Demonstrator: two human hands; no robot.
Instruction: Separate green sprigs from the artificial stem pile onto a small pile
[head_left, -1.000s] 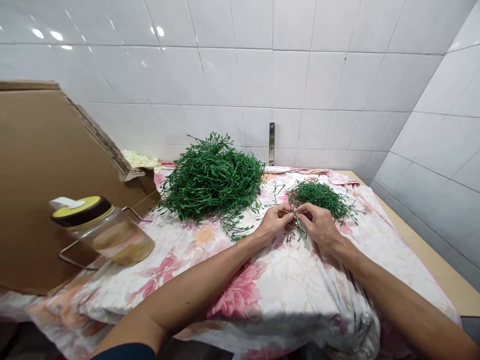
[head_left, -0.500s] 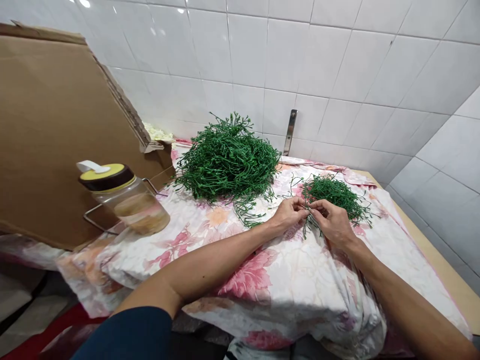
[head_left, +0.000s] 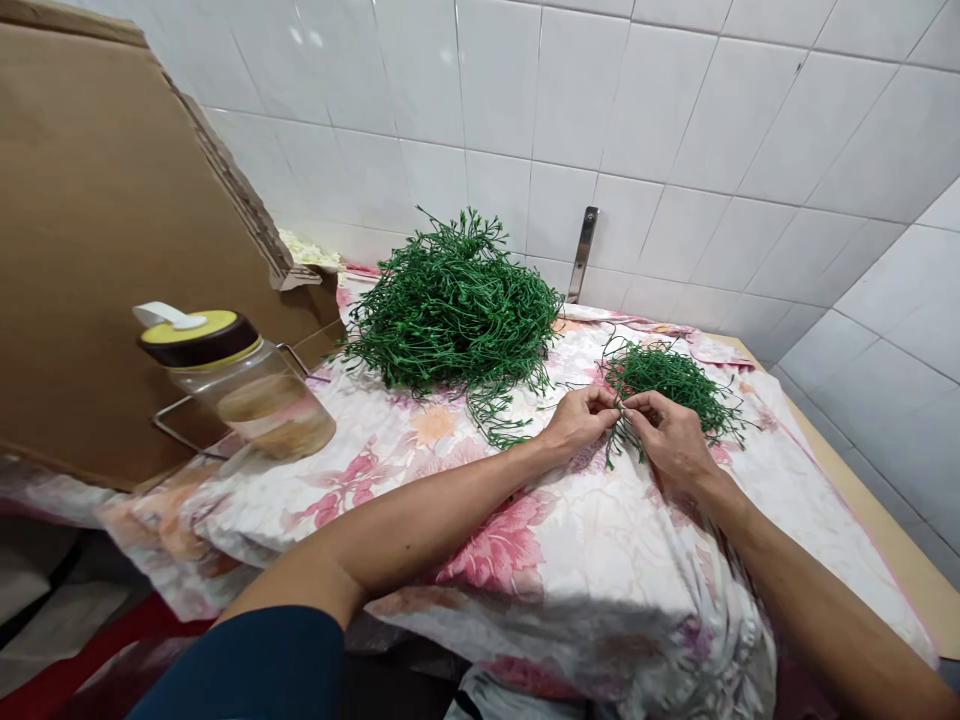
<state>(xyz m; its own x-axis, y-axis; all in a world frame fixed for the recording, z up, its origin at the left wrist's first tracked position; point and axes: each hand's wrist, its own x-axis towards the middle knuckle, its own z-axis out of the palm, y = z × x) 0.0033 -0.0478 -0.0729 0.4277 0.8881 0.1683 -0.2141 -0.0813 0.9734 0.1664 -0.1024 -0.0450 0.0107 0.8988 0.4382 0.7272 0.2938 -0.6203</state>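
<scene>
Little has moved since the earlier frame: the head has tipped slightly down and the two hands have drawn a touch closer, their fingertips [head_left: 609, 400] now meeting. The left hand [head_left: 577, 422] and right hand [head_left: 670, 438] hover over the floral cloth [head_left: 540, 560], just in front of and to the right of the large heap of green wiry sprigs [head_left: 454, 305]. Thumb and forefinger of each hand are closed, pinching a thin green sprig [head_left: 616, 442] from either side, and its side-shoots hang below the hands; how many stems lie in the pinch is too small to tell. A smaller bunch of the same sprigs [head_left: 667, 382] lies right of the heap, just beyond the right hand. Left of the heap, a glass jar [head_left: 240, 385] stands by a wire rack [head_left: 176, 425], with a cardboard sheet [head_left: 97, 230] rising behind it. Stems this fine seem to handle best with the pinch kept at the very fingertips — a gentle pull would help, since wiry shoots look quick to snag.
</scene>
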